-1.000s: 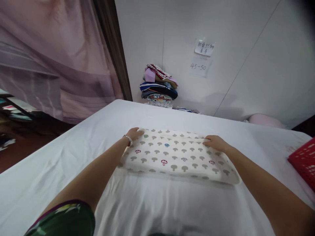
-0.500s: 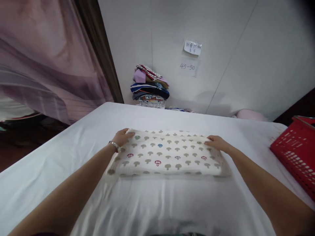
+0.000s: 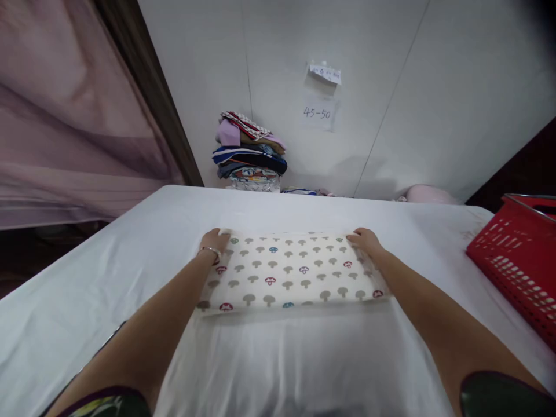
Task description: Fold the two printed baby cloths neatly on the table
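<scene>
A folded white cloth (image 3: 286,269) printed with grey, red and blue mushrooms lies wide across the white-covered table in the head view. My left hand (image 3: 214,242), wearing a bracelet, pinches the cloth's far left corner between thumb and fingers. At the far right corner, my right hand (image 3: 365,240) grips it in the same way. Between the two hands, the far edge is stretched fairly straight. The near edge lies towards my body, with loose wrinkles in the table cover in front of it.
A red plastic basket (image 3: 516,255) stands at the table's right edge. Beyond the far edge (image 3: 330,198) is a stack of folded clothes (image 3: 251,152) against the wall. A pink curtain (image 3: 78,116) hangs at left; paper notes (image 3: 319,113) are on the wall.
The camera view has shifted slightly. Both hands keep hold of the far corners, and more of the mushroom print now shows along the cloth's near edge.
</scene>
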Tool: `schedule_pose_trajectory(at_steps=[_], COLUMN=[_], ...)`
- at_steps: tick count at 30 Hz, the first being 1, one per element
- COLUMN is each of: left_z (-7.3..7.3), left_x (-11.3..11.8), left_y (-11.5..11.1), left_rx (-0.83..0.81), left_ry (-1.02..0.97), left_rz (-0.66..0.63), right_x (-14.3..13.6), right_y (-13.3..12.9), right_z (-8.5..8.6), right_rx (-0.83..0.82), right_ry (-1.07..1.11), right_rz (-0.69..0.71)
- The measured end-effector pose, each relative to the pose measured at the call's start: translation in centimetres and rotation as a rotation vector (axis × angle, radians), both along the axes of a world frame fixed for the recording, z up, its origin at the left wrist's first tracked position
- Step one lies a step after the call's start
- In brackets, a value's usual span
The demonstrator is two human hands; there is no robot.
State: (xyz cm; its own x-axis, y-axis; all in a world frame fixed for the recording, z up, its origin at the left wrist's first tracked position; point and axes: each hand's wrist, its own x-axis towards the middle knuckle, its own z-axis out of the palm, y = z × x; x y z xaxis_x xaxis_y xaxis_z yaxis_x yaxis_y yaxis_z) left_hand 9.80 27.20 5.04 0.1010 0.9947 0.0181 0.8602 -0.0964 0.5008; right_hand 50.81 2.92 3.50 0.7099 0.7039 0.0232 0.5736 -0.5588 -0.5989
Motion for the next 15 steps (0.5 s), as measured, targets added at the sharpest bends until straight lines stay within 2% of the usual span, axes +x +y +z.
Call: schedule_pose_trajectory(at_steps=[3,5,9,15], left_z=[0.2,0.3,-0.1,-0.1], left_x=[-0.3,-0.1,0.7,0.6], left_y=[0.2,0.2,0.2,-0.6], left_rx=[0.006,-0.001,-0.047,-0.020], left_ry=[-0.105,-0.082,0.090,0.121], left_rz=[0.024,0.021,-0.017,-0.041], right_x=[0.7,0.8,0.3,-0.1], right_y=[0.0,0.2,1.0,0.8], right_z=[-0.1,-0.1,-0.7,-0.3], right_rx=[0.085,0.100,-0.064,-0.165], right_ry=[0.030,0.028,-0.119,-0.183], right_rz=[-0.004,-0.018,-0.036,0.058])
